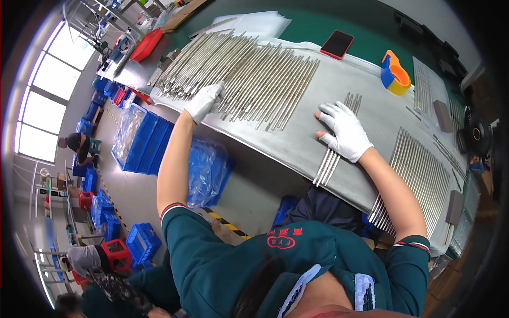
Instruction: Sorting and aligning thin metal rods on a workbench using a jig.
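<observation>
- Steel rods are being sorted on a grey sheet [297, 143] covering the bench.
- Left hand [204, 102], gloved white, lies flat and open on the large rod pile [249, 77] at 11 o'clock.
- Right hand [344, 131], also gloved, presses with spread fingers on a small rod bundle [330, 159] at centre; it grips nothing, apparently.
- Step judged: separating a batch.
- Next move calls for keeping the bundle parallel beside the finished row [419, 169] at 3 o'clock.

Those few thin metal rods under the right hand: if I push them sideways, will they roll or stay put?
The rods look round, slim and smooth, lying on a smooth grey sheet, so they would probably roll sideways and spread apart. They look stiff, unlikely to bend. The right hand rests flat on them, which likely holds them together; the gloved left hand touches the big batch.
</observation>
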`<state>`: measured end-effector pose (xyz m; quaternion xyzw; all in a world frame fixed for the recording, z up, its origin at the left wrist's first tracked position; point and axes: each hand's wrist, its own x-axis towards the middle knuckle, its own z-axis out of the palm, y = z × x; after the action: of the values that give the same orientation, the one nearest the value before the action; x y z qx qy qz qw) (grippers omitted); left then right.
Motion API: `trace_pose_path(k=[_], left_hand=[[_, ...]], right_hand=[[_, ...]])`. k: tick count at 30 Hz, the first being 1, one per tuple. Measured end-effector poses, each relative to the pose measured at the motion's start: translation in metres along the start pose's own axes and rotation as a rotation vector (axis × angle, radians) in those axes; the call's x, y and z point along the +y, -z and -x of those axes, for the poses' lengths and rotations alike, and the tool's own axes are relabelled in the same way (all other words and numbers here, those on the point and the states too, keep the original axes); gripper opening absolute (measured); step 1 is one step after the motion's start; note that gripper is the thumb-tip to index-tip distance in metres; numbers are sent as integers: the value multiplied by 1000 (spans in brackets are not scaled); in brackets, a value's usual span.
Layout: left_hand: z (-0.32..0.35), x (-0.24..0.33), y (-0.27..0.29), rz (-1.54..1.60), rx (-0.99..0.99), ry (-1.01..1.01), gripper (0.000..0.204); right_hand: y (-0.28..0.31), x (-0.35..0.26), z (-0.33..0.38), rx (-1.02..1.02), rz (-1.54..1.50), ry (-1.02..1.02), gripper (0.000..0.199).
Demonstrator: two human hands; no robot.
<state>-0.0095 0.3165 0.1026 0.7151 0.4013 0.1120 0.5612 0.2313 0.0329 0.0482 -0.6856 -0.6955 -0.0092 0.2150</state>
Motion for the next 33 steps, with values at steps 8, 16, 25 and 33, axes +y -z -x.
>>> trace_pose_path(k=[8,16,25,33], left_hand=[[53,-24,-101,-135,-229,-640,32],[68,14,-126,-816,-240,-502,38],[-12,2,-81,-1129,454,-353,55],[-35,26,-78,-1105,305,-46,34]], right_hand=[[-2,-6,-2,184,-26,21,62],[-6,1,0,108,-83,22,33],[-5,-3,-2,103,-102,-14,36],[-4,-3,-2,90,-104,-27,37]])
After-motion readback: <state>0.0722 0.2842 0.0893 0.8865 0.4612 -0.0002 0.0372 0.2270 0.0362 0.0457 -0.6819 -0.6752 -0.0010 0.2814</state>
